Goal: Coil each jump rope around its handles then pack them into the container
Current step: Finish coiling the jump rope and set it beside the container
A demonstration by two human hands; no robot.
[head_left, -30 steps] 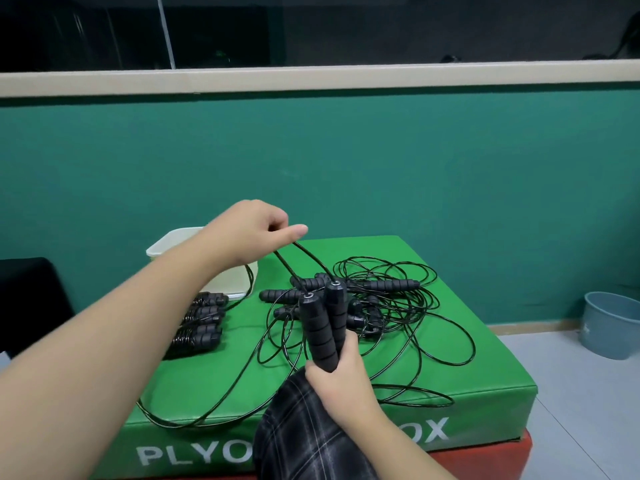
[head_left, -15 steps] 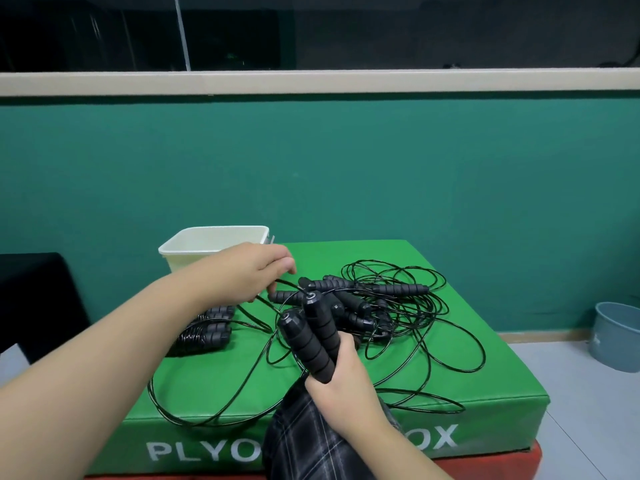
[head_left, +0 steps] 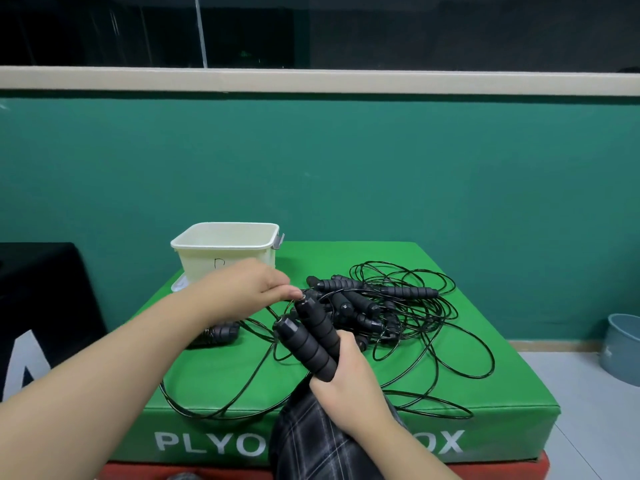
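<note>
Green padded plyo box [head_left: 467, 386] against a teal wall; grey bin [head_left: 623, 351] on the floor at far right. Item one: cream container [head_left: 225, 249], far left corner of the box, open-topped, contents not visible from this angle. Item two: two black foam handles [head_left: 311, 336], held side by side and tilted up-left, the right hand [head_left: 349, 386] clenched round their lower ends near the front edge. Item three: the left hand [head_left: 249, 289], fingertips drawn together at the top cap of the upper handle, apparently pinching the thin black rope [head_left: 221, 408] where it leaves the cap, though blur makes the contact uncertain. That rope trails in a long loop off the near left edge. Item four: tangled heap of loose ropes and handles [head_left: 377, 303], centre-right, just behind the held pair. Item five: coiled bundle [head_left: 221, 334], partly hidden under the left forearm. Handling note: winding likely goes best with the handles kept pressed parallel, each turn laid snug beside the previous one under light tension, and the trailing loop drawn clear of the heap so it does not snag.
</note>
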